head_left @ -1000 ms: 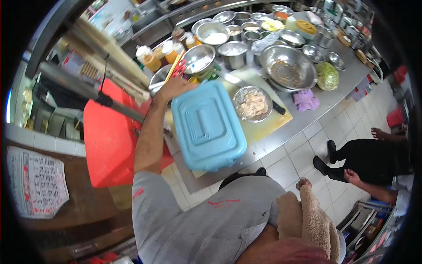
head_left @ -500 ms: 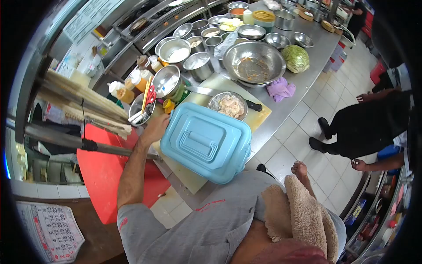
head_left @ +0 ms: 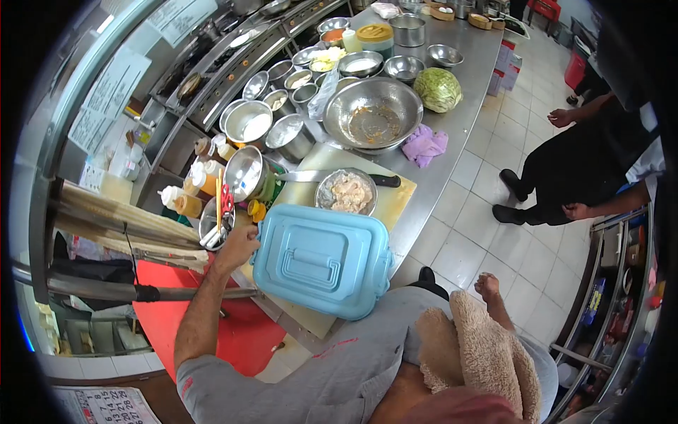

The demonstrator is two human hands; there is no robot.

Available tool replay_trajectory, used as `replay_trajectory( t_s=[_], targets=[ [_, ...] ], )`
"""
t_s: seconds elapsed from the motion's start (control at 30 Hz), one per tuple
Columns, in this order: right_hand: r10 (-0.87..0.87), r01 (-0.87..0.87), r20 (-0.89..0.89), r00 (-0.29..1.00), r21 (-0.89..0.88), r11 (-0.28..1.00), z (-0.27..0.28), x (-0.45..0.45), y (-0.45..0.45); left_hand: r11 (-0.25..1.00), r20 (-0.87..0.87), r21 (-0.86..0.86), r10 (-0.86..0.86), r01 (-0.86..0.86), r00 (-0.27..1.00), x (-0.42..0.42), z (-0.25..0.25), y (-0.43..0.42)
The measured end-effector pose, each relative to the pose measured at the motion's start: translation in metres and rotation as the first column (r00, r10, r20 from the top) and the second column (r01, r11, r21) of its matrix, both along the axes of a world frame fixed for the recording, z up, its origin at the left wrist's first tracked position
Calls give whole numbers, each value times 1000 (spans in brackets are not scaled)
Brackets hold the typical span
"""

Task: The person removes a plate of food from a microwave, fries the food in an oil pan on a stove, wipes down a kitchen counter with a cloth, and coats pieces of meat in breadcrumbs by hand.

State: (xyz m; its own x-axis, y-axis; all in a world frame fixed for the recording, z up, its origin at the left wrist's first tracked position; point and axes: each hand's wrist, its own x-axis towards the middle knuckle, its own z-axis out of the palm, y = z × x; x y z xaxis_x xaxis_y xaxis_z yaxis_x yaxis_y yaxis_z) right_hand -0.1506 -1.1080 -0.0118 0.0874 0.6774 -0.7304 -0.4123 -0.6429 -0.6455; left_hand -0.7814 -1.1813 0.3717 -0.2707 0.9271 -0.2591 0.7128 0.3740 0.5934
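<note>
A light-blue plastic box with a lid [head_left: 321, 261] sits on a cutting board [head_left: 390, 205] in front of me, its folding handle lying flat on top. My left hand [head_left: 240, 247] is closed on the box's left end; the fingertips are partly hidden. My right hand [head_left: 487, 285] hangs beside my body, away from the counter, with fingers curled in and nothing visible in them. Just beyond the box stands a metal bowl of raw meat pieces [head_left: 351, 194]. A large knife [head_left: 311, 176] lies behind that bowl, its black handle pointing right.
A large steel bowl [head_left: 374, 116], a green cabbage [head_left: 438, 90] and a purple cloth [head_left: 424, 145] stand farther back. Several pots, squeeze bottles [head_left: 188, 205] and a utensil container [head_left: 213, 227] line the left. A person in dark clothes [head_left: 565, 162] stands at right.
The view has shifted, so the counter things appear lower and farther left. My left hand stays on the box's left end. The curled right hand still hangs at my side.
</note>
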Motion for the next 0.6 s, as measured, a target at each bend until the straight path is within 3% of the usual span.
replay_trajectory(
  t_s=[0.07, 0.1, 0.13, 0.2, 0.23, 0.27, 0.33, 0.4, 0.47, 0.6],
  targets=[
    [113, -109, -162, 980, 32, 994, -15, 14, -7, 992, 202, 23, 117, -124, 972, -7, -13, -6],
    [35, -35, 7, 999, -41, 999, 5, -2, -7, 995, 176, 69, 60, -73, 983, -45, -50, -15],
    [16, -16, 7, 1000, -43, 999, 7, -4, -5, 996, 177, 67, 42, -54, 983, -38, -44, -6],
    [62, -59, -81, 995, 40, 997, 4, -3, -15, 963, 471, -62, 259, -262, 843, -11, -22, -15],
    [32, -27, -110, 993, 44, 999, -3, -4, -16, 977, 369, -3, 201, -215, 907, -4, -19, -17],
    [59, -57, -102, 993, 21, 998, -7, 1, -18, 985, 28, -19, 171, -171, 985, -24, -30, -21],
    [158, -151, -118, 980, 64, 986, -19, 2, -7, 843, 250, 133, 481, -522, 840, -13, -31, -33],
    [256, -249, -145, 956, 64, 966, -15, -4, 2, 778, 329, 62, 576, -626, 748, 25, -3, -43],
    [27, -26, 5, 1000, -76, 997, 5, -24, 8, 856, 190, 231, 427, -463, 884, 23, -44, -61],
    [200, -200, -10, 980, -26, 979, 4, -24, 41, 846, 182, 197, 466, -496, 866, 30, -34, -59]
  ],
)
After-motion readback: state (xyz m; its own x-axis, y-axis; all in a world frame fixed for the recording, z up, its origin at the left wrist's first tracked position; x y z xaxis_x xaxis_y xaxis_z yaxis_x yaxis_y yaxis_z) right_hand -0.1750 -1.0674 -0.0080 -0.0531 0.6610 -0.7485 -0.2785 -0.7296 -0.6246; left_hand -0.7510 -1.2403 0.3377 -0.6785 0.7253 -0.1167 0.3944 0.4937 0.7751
